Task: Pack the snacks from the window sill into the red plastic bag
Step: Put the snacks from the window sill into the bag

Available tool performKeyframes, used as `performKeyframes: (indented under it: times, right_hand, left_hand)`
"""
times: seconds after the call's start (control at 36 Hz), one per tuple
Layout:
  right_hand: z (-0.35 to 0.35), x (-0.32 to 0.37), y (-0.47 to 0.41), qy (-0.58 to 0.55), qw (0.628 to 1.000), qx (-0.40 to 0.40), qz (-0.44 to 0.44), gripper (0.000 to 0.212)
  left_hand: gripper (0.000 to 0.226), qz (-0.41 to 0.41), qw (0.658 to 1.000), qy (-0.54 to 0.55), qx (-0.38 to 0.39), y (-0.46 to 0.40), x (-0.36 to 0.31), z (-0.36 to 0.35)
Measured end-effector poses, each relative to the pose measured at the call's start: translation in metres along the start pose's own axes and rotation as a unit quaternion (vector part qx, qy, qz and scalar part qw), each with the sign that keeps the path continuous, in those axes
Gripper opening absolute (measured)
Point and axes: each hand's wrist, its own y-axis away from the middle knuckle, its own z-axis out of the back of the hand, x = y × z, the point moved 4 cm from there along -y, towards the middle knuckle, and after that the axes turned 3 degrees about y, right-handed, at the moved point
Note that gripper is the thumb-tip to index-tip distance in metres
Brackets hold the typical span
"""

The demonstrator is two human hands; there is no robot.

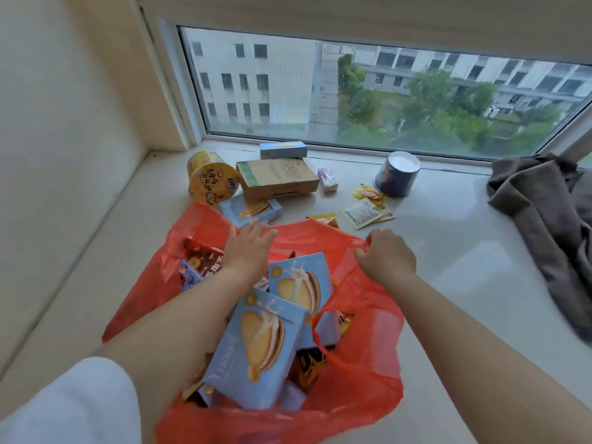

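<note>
You're approx halfway: red bag (358,373) holds several boxes, right hand (386,253) pinching its rim, left hand (248,243) flat-fingered, reaching for blue box (251,209); yellow cup (211,177), brown box (277,179), sachets (365,211) etc. left.

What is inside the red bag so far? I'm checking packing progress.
The red bag shows two light blue biscuit boxes on top, a dark red packet at left, and an orange-black packet. Anything beneath them is covered.
</note>
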Motion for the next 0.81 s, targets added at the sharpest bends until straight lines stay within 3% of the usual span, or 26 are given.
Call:
performKeyframes:
  times: [0.08,0.19,0.28,0.39,0.53,0.64,0.72,0.81]
  right_hand:
    - [-0.005,0.009,-0.011,0.057,0.998,-0.003,0.022,0.044]
    - [-0.010,0.020,-0.026,0.038,0.999,-0.007,0.018,0.042]
    - [-0.013,0.032,-0.037,0.004,1.000,-0.009,0.011,0.044]
    - [-0.037,0.050,-0.051,-0.011,0.998,0.058,0.019,0.059]
    - [-0.080,0.059,-0.075,-0.020,0.987,0.159,0.012,0.057]
    - [-0.106,0.063,-0.105,-0.157,0.959,0.237,0.004,0.054]
    - [-0.110,0.057,-0.139,-0.226,0.947,0.226,-0.035,0.053]
    - [-0.114,0.043,-0.178,-0.222,0.953,0.201,-0.050,0.044]
  left_hand:
    - [0.070,0.029,0.999,-0.014,0.028,-0.019,0.018,-0.008]
    - [0.065,0.060,0.996,-0.011,0.067,-0.043,0.038,-0.018]
    - [0.065,0.033,0.994,-0.050,0.086,-0.063,0.046,-0.022]
    - [0.061,-0.011,0.987,-0.096,0.125,-0.086,0.047,-0.031]
    - [0.050,-0.023,0.987,-0.048,0.154,-0.116,0.038,-0.036]
    - [0.044,-0.050,0.983,0.014,0.179,-0.146,0.019,-0.040]
    - [0.047,-0.024,0.979,0.078,0.187,-0.179,0.005,-0.056]
    - [0.047,-0.027,0.979,0.093,0.181,-0.212,-0.014,-0.074]
